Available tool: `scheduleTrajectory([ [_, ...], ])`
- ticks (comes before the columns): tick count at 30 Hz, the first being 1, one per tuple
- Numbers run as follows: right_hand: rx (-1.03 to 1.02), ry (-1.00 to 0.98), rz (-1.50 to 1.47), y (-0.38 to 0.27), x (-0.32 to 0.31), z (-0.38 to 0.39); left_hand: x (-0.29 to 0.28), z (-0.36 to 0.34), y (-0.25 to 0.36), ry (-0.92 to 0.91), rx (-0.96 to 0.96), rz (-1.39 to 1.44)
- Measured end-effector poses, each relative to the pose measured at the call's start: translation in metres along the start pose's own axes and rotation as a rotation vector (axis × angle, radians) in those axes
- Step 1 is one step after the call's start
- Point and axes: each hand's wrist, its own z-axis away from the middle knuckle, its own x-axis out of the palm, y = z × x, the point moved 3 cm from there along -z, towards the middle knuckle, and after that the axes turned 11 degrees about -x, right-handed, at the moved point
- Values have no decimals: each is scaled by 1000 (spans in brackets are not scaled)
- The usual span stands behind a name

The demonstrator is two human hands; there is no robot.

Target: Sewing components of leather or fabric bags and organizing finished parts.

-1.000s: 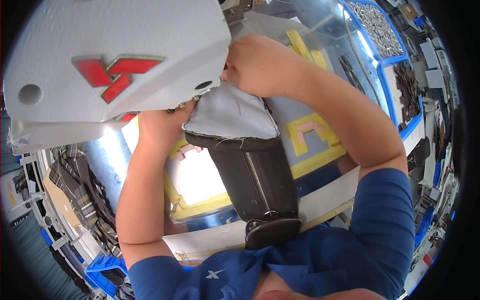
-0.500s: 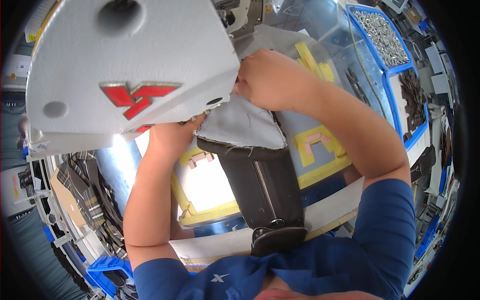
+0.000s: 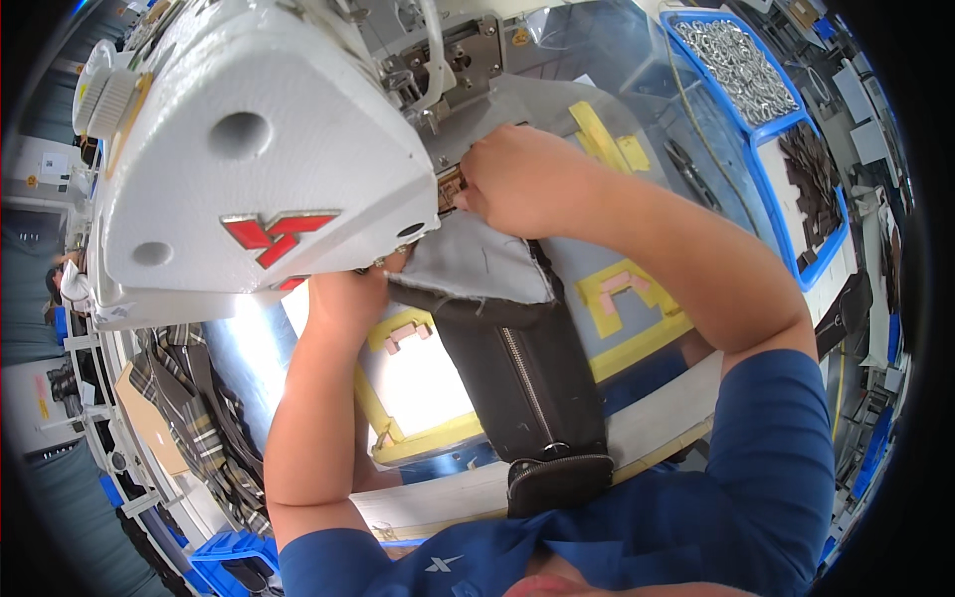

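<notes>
Against the worker's blue shirt (image 3: 637, 527), a small rounded black pouch with a curved silver zip (image 3: 559, 488) forms the near end of a long black fabric bag (image 3: 552, 368) lying lengthwise across the pale, yellow-taped counter (image 3: 652, 423). The bag looks light and pliable, likely to sag if lifted by one end, though the straight silver zipper (image 3: 527, 383) may stiffen its middle. Farther up, the frayed greyish-white lining panel (image 3: 477, 261) appears thin and easily creased; its thicker dark rim (image 3: 497, 311) seems the surer hold, taken from both sides. The right hand (image 3: 512, 179) curls at the panel's far edge, and the left hand (image 3: 353, 291) is mostly hidden behind a glossy white sewing machine head (image 3: 269, 199); whether either pinches the cloth cannot be told. Beyond, blue plastic trays (image 3: 774, 126) hold silver metal rings (image 3: 736, 65) and dark brown strips (image 3: 814, 184).
</notes>
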Motion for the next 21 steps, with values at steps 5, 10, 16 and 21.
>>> scheduleTrajectory([
  [5,32,-52,23,-1,-3,1,-3,3,8,8,14,30],
  [10,27,-75,12,-7,0,-7,-11,2,11,2,65,-77],
  [16,-15,-13,22,-5,4,-4,-32,17,31,48,47,-332],
  [21,87,-105,-89,-4,-9,6,-72,61,117,-299,-63,-579],
])
